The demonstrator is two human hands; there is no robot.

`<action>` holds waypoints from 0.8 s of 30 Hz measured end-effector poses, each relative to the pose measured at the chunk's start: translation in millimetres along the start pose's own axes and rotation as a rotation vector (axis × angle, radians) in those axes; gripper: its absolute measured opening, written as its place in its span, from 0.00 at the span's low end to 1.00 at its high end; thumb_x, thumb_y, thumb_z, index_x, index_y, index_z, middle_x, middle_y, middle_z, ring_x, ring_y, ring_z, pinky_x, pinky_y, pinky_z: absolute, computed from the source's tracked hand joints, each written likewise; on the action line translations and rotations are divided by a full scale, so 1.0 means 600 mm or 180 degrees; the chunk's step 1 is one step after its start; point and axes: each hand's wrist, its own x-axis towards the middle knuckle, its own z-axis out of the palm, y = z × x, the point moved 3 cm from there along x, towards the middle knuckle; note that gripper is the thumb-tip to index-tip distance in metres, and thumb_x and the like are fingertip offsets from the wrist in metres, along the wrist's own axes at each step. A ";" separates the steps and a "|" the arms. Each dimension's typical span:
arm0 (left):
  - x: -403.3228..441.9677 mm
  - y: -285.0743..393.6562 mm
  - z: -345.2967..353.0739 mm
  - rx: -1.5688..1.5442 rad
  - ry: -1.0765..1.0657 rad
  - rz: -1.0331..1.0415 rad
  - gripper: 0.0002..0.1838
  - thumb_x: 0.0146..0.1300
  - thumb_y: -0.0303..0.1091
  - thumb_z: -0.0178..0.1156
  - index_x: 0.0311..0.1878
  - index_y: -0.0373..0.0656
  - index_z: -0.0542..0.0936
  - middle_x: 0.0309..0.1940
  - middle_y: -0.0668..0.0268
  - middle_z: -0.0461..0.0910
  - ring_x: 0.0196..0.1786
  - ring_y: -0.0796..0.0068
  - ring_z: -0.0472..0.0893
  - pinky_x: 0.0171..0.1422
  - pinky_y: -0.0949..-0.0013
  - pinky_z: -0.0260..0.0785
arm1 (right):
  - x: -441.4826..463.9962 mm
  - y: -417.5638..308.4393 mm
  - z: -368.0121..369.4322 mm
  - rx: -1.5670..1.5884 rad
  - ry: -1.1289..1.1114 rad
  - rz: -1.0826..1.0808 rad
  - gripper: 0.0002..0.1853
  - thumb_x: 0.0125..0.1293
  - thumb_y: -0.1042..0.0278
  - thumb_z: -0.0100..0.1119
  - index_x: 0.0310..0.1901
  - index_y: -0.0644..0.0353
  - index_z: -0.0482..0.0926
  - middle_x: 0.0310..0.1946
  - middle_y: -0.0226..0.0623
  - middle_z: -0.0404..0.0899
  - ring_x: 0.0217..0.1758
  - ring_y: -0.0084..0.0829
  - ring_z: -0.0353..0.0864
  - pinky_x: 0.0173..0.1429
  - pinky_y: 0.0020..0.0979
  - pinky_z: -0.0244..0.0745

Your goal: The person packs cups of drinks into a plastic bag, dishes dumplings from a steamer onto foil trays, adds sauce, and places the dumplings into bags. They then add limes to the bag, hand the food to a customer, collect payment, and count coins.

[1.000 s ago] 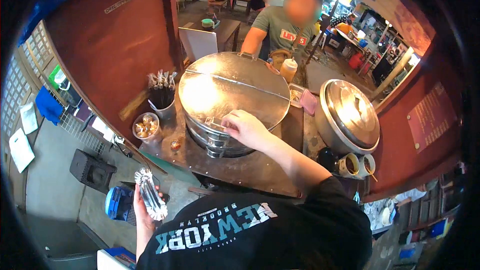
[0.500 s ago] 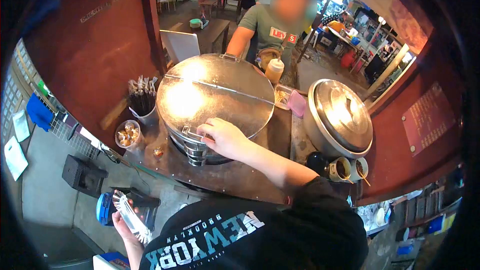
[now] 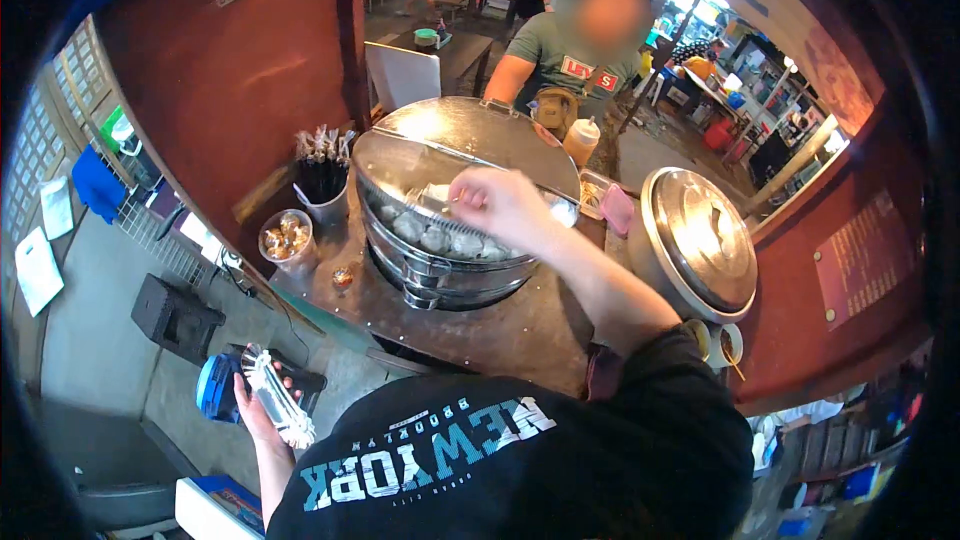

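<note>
My right hand (image 3: 508, 208) is closed on the handle of the steamer's hinged lid (image 3: 405, 165), holding its front half tilted up. Under the raised edge, several pale round dumplings (image 3: 435, 238) show inside the round metal steamer (image 3: 455, 275); the back of the interior is hidden by the lid. Low on the left, my left hand (image 3: 255, 418) grips a white paper tray (image 3: 278, 395) with fluted edges, away from the counter.
Left of the steamer stand a cup of wrapped utensils (image 3: 325, 205) and a tub of small wrapped balls (image 3: 290, 245). On the right are a sauce bottle (image 3: 581, 140), a pink lid (image 3: 616, 210) and a large lidded pot (image 3: 700, 240). A person (image 3: 570, 60) stands across the counter (image 3: 500, 340).
My right hand has lifted the front half of the steamer lid from lying flat, exposing the dumplings. My left hand still holds the paper tray. The view has shifted slightly.
</note>
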 end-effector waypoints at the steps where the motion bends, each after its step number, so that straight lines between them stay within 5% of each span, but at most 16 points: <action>1: 0.003 0.001 -0.007 0.0012 0.0043 -0.0028 0.31 0.68 0.60 0.41 0.55 0.41 0.73 0.44 0.60 0.79 0.37 0.61 0.78 0.39 0.52 0.77 | 0.013 0.010 -0.015 0.0197 -0.0011 0.0104 0.07 0.58 0.65 0.63 0.37 0.55 0.81 0.25 0.30 0.79 0.29 0.22 0.79 0.36 0.27 0.75; 4: 0.002 0.004 -0.017 -0.0019 0.0137 0.0009 0.29 0.69 0.58 0.41 0.56 0.41 0.73 0.44 0.60 0.79 0.36 0.61 0.79 0.38 0.53 0.78 | 0.070 0.036 -0.086 0.0043 0.0207 0.0288 0.07 0.59 0.64 0.63 0.39 0.53 0.82 0.24 0.23 0.77 0.26 0.15 0.74 0.32 0.22 0.72; 6: 0.001 0.009 -0.025 0.0113 0.0195 0.0093 0.29 0.70 0.57 0.41 0.55 0.41 0.73 0.43 0.60 0.79 0.35 0.62 0.79 0.37 0.53 0.78 | 0.106 0.030 -0.147 0.0515 0.0028 0.1201 0.09 0.59 0.64 0.63 0.42 0.53 0.82 0.25 0.23 0.78 0.26 0.15 0.74 0.31 0.21 0.70; 12: -0.012 0.023 -0.049 0.0084 0.0385 0.0225 0.31 0.70 0.60 0.40 0.53 0.38 0.75 0.42 0.59 0.80 0.35 0.63 0.80 0.38 0.55 0.78 | 0.228 0.289 -0.232 0.1793 -0.0165 0.1377 0.12 0.64 0.65 0.60 0.43 0.63 0.81 0.36 0.29 0.82 0.36 0.19 0.78 0.41 0.22 0.73; 14: -0.019 0.027 -0.063 0.0074 0.0501 0.0271 0.33 0.69 0.62 0.41 0.52 0.39 0.75 0.42 0.59 0.80 0.34 0.63 0.80 0.37 0.55 0.78 | 0.229 0.241 -0.220 0.2027 0.0310 0.1470 0.14 0.65 0.62 0.60 0.45 0.64 0.81 0.38 0.32 0.82 0.39 0.22 0.79 0.44 0.24 0.74; 18: -0.033 0.040 -0.088 0.0001 0.0749 0.0368 0.34 0.67 0.64 0.42 0.51 0.39 0.75 0.41 0.59 0.81 0.33 0.63 0.81 0.36 0.55 0.78 | 0.286 0.437 -0.211 0.0918 0.0117 0.1630 0.16 0.67 0.59 0.58 0.45 0.64 0.83 0.36 0.31 0.83 0.37 0.23 0.79 0.43 0.27 0.73; 19: -0.036 0.045 -0.094 0.0031 0.0819 0.0407 0.34 0.67 0.64 0.42 0.51 0.39 0.75 0.40 0.59 0.81 0.32 0.63 0.81 0.36 0.55 0.78 | 0.304 0.514 -0.190 0.0742 0.0498 0.1226 0.21 0.66 0.53 0.58 0.44 0.66 0.83 0.36 0.32 0.83 0.36 0.23 0.79 0.43 0.27 0.72; 20: -0.039 0.049 -0.100 0.0068 0.0877 0.0438 0.34 0.67 0.64 0.42 0.51 0.39 0.75 0.40 0.59 0.81 0.32 0.63 0.80 0.36 0.55 0.78 | 0.285 0.469 -0.190 -0.0433 0.0106 0.1537 0.26 0.65 0.46 0.57 0.44 0.66 0.83 0.36 0.34 0.83 0.37 0.26 0.78 0.43 0.29 0.72; 24: -0.054 0.066 -0.121 0.0053 0.0962 0.0280 0.33 0.67 0.64 0.43 0.52 0.40 0.75 0.39 0.60 0.81 0.31 0.64 0.80 0.33 0.57 0.77 | 0.279 0.468 -0.140 -0.0888 -0.0159 0.2211 0.27 0.65 0.43 0.54 0.40 0.66 0.83 0.37 0.50 0.83 0.42 0.32 0.81 0.49 0.35 0.72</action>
